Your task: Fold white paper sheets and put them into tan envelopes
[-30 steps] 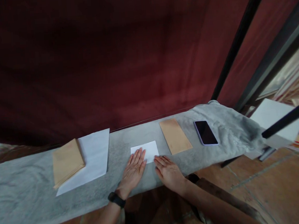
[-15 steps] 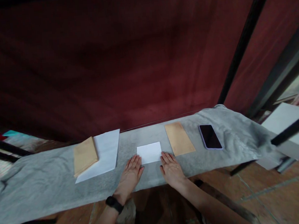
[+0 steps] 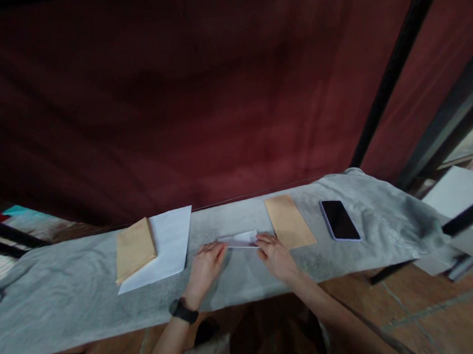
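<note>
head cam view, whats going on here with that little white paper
A person works at a bench covered with grey cloth. The left hand and right hand pinch the ends of a small white paper, whose near edge looks lifted. A brown envelope and a dark phone lie to its right. A second envelope rests on a white sheet to its left.

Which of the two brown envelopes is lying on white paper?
The left envelope, resting partly on the large white sheet. The right envelope, beside the phone, lies directly on the grey cloth.
</note>
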The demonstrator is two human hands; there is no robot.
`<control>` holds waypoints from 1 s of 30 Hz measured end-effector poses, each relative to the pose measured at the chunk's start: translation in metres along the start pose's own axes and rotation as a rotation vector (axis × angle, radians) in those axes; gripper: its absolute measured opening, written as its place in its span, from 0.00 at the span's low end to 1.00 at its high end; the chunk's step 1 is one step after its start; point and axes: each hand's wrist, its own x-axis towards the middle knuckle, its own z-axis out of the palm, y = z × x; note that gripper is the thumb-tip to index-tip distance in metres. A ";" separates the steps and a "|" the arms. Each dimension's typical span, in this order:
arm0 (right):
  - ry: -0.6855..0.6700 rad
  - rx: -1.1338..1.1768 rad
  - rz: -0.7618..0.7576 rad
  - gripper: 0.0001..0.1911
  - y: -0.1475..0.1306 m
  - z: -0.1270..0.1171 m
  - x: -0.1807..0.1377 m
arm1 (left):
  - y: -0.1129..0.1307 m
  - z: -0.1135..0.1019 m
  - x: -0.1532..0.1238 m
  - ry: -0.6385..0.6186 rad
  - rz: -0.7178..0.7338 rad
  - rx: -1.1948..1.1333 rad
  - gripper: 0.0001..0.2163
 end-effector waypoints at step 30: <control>0.026 -0.441 -0.192 0.25 0.002 0.047 0.016 | 0.020 0.075 -0.001 -0.131 0.215 0.278 0.23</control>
